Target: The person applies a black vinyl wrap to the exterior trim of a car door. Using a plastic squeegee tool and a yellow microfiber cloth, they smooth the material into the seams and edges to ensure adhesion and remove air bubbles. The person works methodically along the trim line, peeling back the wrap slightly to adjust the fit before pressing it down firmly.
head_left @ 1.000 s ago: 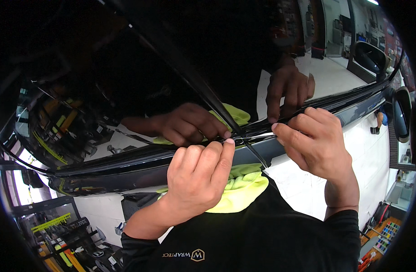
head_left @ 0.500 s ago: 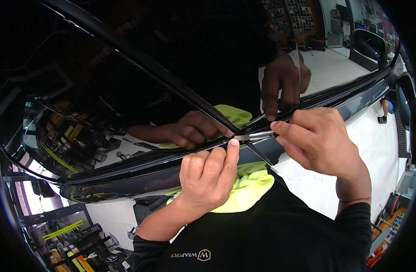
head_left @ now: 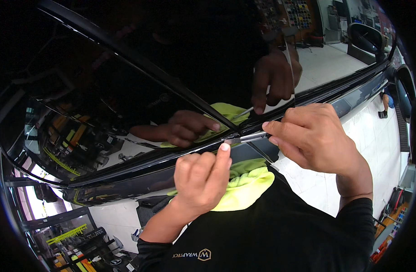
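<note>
Between the thumb and index finger of my right hand (head_left: 313, 138) is a slim silver craft knife (head_left: 249, 138). Its blade points left, along the dark trim strip (head_left: 183, 155) below a car's side windows. The blade lies just left of the upright door gap. My left hand (head_left: 201, 179) has its index finger stretched out, with the fingertip at the blade's end by the trim; the other fingers are curled and hold nothing I can see. Behind that hand, a yellow-green cloth (head_left: 246, 189) hangs between my body and the dark door panel (head_left: 140, 183).
Dark window glass (head_left: 194, 59) fills the upper view and mirrors my hands. A slanting black pillar (head_left: 149, 72) divides it. The car's side mirror (head_left: 403, 90) stands far right. A rack of tools (head_left: 72, 245) is at lower left, over pale floor tiles (head_left: 375, 149).
Both hands have shifted slightly left along the trim, and the knife has moved with my right hand. My left fingertip is a little lower.
</note>
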### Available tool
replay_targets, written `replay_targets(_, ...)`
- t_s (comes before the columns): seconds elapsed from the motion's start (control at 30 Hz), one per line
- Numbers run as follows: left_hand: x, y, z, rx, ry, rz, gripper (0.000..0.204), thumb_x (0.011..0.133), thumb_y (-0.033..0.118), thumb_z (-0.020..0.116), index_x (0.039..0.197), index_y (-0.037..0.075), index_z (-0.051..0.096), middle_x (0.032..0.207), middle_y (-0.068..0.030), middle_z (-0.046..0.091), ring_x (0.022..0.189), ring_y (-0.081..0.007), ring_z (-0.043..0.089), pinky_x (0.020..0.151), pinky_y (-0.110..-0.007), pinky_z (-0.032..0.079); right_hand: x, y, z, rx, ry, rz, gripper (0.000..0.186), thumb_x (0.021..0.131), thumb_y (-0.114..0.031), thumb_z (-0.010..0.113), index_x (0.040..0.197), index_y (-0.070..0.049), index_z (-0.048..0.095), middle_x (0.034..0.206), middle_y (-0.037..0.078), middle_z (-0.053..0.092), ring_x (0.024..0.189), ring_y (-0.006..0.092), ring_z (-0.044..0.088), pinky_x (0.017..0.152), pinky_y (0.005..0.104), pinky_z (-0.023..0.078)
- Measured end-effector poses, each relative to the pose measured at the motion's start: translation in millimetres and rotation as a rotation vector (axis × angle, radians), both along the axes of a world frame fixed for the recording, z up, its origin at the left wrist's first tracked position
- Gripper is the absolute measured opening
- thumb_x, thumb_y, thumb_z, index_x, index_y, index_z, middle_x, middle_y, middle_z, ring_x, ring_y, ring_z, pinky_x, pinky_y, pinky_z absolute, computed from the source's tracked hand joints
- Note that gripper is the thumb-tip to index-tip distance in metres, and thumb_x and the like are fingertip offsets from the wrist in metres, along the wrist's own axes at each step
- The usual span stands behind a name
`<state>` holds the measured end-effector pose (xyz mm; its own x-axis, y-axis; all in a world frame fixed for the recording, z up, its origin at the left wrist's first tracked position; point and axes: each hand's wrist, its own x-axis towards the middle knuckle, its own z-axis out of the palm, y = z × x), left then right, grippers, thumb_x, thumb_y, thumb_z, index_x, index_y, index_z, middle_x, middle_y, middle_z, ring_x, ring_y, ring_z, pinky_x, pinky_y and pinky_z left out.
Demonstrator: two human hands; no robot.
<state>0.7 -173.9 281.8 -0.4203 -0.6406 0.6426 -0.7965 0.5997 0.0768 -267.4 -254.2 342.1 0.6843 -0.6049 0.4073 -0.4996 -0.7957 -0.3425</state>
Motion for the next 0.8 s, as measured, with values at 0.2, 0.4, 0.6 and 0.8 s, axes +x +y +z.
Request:
replay_targets(0.2,11.5,-7.6,7.3,-0.049,0.02,0.051,0.037,0.079,-0.002,0.084,0.115,0.0,0.078,0.097,-0.0076,0.062,0.083,-0.0247,0.058,0.071,-0.037,0.045,-2.9,0.8,5.7,-0.149,0.074,-0.056,0.023,0.081,-0.009,0.083,0.1,-0.008,0.071,0.081,0.003,0.059,0.07,0.0214,0.061,0.059,0.0373,0.047)
replay_targets(0.4,1.4,-10.5,5.8,0.014,-0.024,0.016,0.037,0.077,0.0,0.087,0.113,0.002,0.077,0.101,-0.007,0.065,0.085,-0.0252,0.06,0.073,-0.04,0.043,-1.4,3.0,-6.9,-0.2,0.107,-0.077,0.031,0.075,-0.008,0.084,0.104,-0.007,0.074,0.083,0.004,0.061,0.073,0.0197,0.062,0.061,0.036,0.049)
replay_targets(0.6,-2.8,-16.4,2.3,-0.053,-0.01,0.02,0.031,0.08,0.004,0.08,0.11,0.0,0.078,0.098,-0.007,0.065,0.081,-0.0204,0.059,0.068,-0.035,0.041,0.5,7.1,-10.2,-0.235,0.151,-0.065,0.036,0.075,-0.011,0.084,0.11,-0.007,0.075,0.087,0.003,0.062,0.079,0.019,0.062,0.064,0.0345,0.047)
replay_targets(0.8,-2.1,-16.0,1.6,-0.052,-0.009,0.019,0.031,0.079,0.003,0.081,0.11,0.0,0.079,0.099,-0.0074,0.065,0.081,-0.0208,0.06,0.068,-0.035,0.041,2.9,5.5,-9.6,-0.233,0.163,-0.068,0.032,0.079,-0.013,0.081,0.11,-0.007,0.075,0.087,0.003,0.06,0.079,0.0187,0.06,0.065,0.0344,0.045)
